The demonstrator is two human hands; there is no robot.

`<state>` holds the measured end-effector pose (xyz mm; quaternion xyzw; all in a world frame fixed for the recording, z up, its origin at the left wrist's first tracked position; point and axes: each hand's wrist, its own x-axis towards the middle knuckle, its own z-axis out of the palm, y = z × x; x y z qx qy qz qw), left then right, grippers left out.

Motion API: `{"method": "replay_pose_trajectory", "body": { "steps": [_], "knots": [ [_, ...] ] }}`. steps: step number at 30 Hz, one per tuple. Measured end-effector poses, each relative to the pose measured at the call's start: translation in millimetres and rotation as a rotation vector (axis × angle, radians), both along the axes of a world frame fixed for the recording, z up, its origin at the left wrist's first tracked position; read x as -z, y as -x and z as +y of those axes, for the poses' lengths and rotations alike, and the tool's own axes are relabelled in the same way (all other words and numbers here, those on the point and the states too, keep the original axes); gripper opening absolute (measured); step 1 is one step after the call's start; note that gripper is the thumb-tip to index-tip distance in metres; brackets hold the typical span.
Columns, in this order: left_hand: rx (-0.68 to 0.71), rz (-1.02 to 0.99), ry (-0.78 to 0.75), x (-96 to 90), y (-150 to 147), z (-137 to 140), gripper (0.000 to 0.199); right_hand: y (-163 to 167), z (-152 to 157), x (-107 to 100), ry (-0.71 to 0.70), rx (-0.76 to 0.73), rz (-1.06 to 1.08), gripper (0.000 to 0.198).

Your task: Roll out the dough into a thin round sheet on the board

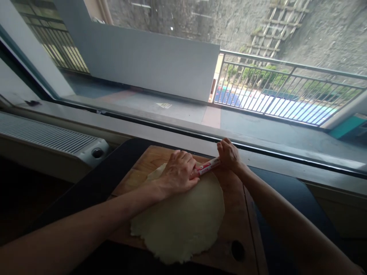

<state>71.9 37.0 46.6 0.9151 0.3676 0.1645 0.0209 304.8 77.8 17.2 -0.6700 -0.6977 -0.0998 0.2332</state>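
A large flat sheet of dough with a ragged near edge lies on a wooden board. Across its far part rests a rolling pin with a white and red printed wrapping. My left hand is closed over the left part of the pin, above the dough, and hides that end. At the pin's right end my right hand is wrapped round it, near the board's far edge. The pin slants upward to the right between my hands.
The board lies on a black table against the window sill. A white radiator stands at the left. The board has a round hole near its right front. Beyond the glass is a balcony with a railing.
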Motion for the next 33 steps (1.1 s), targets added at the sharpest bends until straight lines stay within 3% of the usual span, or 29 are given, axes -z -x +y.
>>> {"method": "replay_pose_trajectory", "body": {
  "steps": [5, 8, 10, 14, 17, 19, 21, 25, 27, 29, 33],
  "knots": [
    [0.026, 0.019, 0.026, -13.2, 39.4, -31.1, 0.013, 25.3, -65.5, -10.0, 0.077, -0.108, -0.015, 0.040],
    [0.010, 0.060, 0.029, -4.8, 69.9, -48.9, 0.016, 55.4, -100.0, -12.7, 0.112, -0.223, -0.029, 0.035],
    [0.007, 0.082, 0.009, 6.1, 82.3, -52.9, 0.030, 69.1, -106.8, -12.3, 0.091, -0.231, -0.040, 0.032],
    [-0.065, 0.148, 0.082, 23.4, 84.8, -26.8, 0.062, 81.5, -62.5, -12.5, 0.073, -0.191, -0.048, 0.036],
    [-0.180, 0.189, 0.123, 23.8, 82.1, 6.5, 0.064, 92.8, -4.9, -17.3, 0.100, -0.126, -0.032, 0.039],
    [-0.194, 0.189, 0.087, 20.2, 81.8, 14.9, 0.060, 99.2, 15.5, -21.2, 0.139, -0.117, -0.022, 0.042],
    [-0.125, 0.189, 0.066, 18.2, 81.3, 3.4, 0.057, 98.3, 7.0, -21.8, 0.163, -0.164, -0.016, 0.043],
    [0.108, 0.159, 0.057, 21.2, 76.7, -53.0, 0.059, 73.2, -70.7, -13.7, 0.179, -0.354, -0.066, 0.042],
    [0.175, 0.140, 0.048, 21.5, 73.9, -67.9, 0.060, 61.6, -97.0, -12.9, 0.191, -0.423, -0.107, 0.039],
    [0.150, 0.140, 0.065, 21.4, 72.6, -60.7, 0.060, 60.0, -90.7, -14.4, 0.177, -0.451, -0.122, 0.036],
    [-0.025, 0.170, 0.121, 23.4, 75.0, -11.0, 0.058, 82.5, -10.8, -16.8, 0.127, -0.362, -0.076, 0.036]
  ]
}}
